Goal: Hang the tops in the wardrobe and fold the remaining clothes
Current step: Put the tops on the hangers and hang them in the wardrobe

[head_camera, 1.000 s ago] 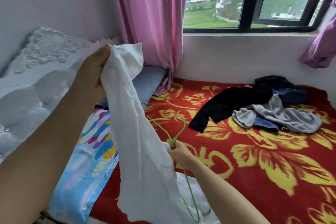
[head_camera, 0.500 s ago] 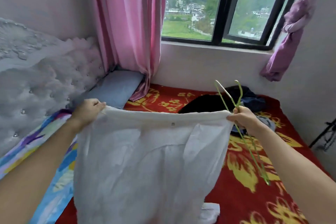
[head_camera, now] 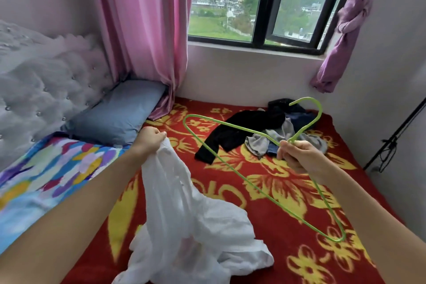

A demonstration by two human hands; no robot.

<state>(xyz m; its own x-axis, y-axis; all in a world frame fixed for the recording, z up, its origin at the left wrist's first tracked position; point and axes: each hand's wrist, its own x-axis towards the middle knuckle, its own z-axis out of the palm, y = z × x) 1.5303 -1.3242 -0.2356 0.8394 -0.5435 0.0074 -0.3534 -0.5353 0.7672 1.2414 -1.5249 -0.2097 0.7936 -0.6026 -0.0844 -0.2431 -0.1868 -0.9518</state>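
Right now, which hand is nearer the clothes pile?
Right. The right hand, gripping the green hanger, is just before the clothes pile; the left hand, holding the white top, is farther left.

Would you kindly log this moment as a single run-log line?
left hand: grips white top, lower part on red blanket | right hand: holds green hanger by neck | other clothes: unfolded heap

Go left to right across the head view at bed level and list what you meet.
quilt → pillow → left hand → black garment → right hand. Left out because they span too far: white top, hanger.
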